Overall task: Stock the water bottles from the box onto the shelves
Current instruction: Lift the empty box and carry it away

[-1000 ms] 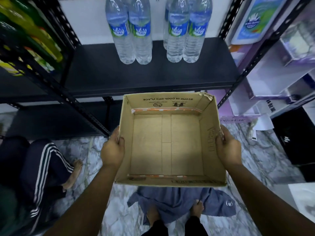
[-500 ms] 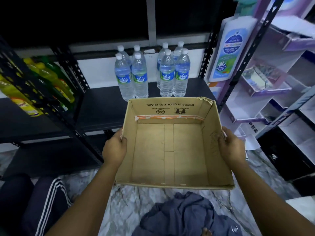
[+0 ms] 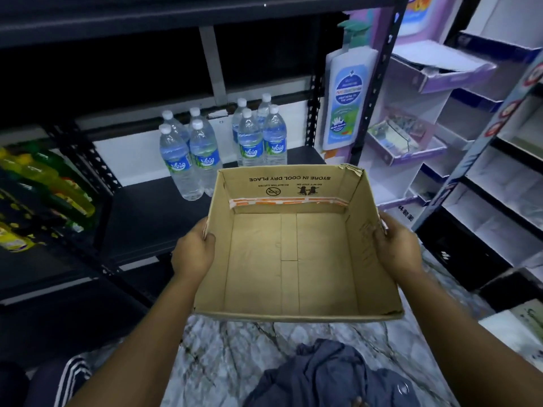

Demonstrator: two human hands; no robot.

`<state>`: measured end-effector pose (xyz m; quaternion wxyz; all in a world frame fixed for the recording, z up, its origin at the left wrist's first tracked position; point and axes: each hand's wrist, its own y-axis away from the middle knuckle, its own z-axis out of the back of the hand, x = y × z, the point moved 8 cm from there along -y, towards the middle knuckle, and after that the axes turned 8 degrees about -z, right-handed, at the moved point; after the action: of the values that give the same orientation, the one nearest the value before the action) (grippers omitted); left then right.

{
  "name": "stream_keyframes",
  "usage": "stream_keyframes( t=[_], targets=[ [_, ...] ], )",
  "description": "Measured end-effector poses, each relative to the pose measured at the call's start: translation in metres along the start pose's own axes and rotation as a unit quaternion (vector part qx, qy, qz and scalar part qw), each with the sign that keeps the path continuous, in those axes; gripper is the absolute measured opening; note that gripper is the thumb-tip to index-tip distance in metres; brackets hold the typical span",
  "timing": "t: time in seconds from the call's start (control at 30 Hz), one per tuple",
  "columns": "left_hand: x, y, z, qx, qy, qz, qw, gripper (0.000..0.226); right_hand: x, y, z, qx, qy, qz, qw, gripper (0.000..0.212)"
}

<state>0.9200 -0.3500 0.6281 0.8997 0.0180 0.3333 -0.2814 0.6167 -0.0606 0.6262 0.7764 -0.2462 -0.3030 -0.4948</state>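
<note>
Cardboard box (image 3: 289, 254) between left hand (image 3: 192, 254); right hand (image 3: 398, 251).

I see yellow-green bottles (image 3: 44, 183) packed on the far-left rack. Far right of the black upright hangs a tall sanitizer cutout (image 3: 348, 98), blue label, teal pump top. Right of that, a purple-and-white display stand (image 3: 426, 92) with tilted trays; one clear tray (image 3: 393, 136) holds small items, too blurred to tell. White shelving (image 3: 511, 183) on the right edge. Marble floor (image 3: 235, 348) near me, grey cloth (image 3: 332, 374) crumpled on it. Striped trouser leg (image 3: 70, 380) near left corner.
</note>
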Motion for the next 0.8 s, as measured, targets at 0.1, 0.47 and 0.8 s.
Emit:
stream_keyframes(
  t=[0.1, 0.47, 0.8],
  targets=[
    [-0.026, -0.011, -0.030, 0.026, 0.005, -0.024, 0.999, 0.042, -0.031, -0.005, 0.020, -0.020, 0.002, -0.031, 0.999, 0.031],
    [-0.148, -0.029, -0.157, 0.107, 0.024, -0.086, 0.990, 0.043, -0.139, -0.036, 0.116, -0.061, -0.005, -0.114, 0.992, 0.035],
    [-0.261, -0.033, -0.244, 0.166, 0.051, -0.161, 0.972, 0.041, -0.227, -0.052, 0.198, -0.113, 0.010, -0.196, 0.974, 0.037]
  ],
)
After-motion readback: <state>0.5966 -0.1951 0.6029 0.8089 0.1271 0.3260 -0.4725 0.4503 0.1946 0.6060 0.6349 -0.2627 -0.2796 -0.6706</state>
